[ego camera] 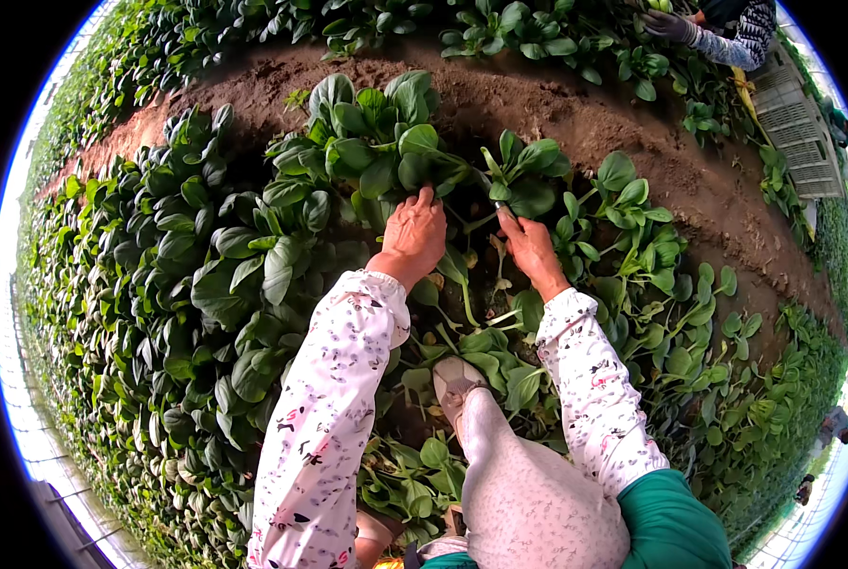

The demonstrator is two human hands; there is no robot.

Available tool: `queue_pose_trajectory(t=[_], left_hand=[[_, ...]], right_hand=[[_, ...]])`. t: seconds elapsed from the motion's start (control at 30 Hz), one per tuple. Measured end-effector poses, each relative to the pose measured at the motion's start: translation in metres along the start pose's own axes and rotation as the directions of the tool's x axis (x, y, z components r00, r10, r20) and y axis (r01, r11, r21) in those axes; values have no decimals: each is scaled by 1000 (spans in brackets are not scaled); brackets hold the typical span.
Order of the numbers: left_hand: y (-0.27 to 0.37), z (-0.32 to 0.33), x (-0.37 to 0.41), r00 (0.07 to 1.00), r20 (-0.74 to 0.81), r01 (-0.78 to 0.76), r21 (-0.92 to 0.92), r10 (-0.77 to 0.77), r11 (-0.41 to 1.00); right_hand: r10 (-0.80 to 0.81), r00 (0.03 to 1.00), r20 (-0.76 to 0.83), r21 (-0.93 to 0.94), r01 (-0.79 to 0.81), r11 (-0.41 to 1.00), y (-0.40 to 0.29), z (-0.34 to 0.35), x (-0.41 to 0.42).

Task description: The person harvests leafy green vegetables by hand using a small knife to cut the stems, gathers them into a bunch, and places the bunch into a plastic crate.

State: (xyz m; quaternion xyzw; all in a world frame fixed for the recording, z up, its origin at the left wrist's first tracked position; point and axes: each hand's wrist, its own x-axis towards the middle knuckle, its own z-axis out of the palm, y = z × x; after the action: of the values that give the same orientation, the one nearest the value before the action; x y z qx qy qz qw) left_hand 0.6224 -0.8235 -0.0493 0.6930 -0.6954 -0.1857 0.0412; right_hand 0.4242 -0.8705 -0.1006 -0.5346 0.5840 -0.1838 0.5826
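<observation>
My left hand (415, 231) is curled at the lower leaves of a bok choy plant (374, 153), whose foliage partly hides my fingertips. My right hand (530, 245) grips a small knife (483, 179). Its narrow metal blade points up and left, toward the stems, and leaves partly cover it. Another small bok choy (527, 167) stands just beyond my right hand. Between my forearms, cut or loose leaves (491, 352) and pale stems lie over dark soil, near my shoe (458, 380).
Dense bok choy rows (182, 299) fill the left side. A bare soil furrow (580, 107) curves across the far side. At upper right, another person's gloved hand (669, 27) holds greens beside stacked plastic crates (797, 128). Scattered leafy plants (680, 341) cover the right.
</observation>
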Motion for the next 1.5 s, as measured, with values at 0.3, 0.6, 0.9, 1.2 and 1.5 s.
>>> queue_pose_trajectory(t=[0.3, 0.6, 0.9, 1.2, 1.5], left_hand=[[38, -10, -107, 944, -271, -231, -136, 188, 963], [69, -27, -165, 995, -77, -91, -420, 64, 903], [25, -66, -89, 941, 333, 169, -616, 60, 769], [12, -45, -97, 736, 573, 510, -819, 361, 261], [23, -36, -92, 826, 556, 375, -665, 92, 646]], right_hand=[[53, 979, 198, 648, -172, 742, 2, 2, -71], [-34, 981, 190, 696, -110, 710, -14, 16, -85], [-76, 921, 382, 449, -113, 887, -45, 10, -121], [-97, 760, 643, 230, -71, 971, -51, -12, -111], [-124, 870, 477, 323, -42, 945, -32, -16, -107]])
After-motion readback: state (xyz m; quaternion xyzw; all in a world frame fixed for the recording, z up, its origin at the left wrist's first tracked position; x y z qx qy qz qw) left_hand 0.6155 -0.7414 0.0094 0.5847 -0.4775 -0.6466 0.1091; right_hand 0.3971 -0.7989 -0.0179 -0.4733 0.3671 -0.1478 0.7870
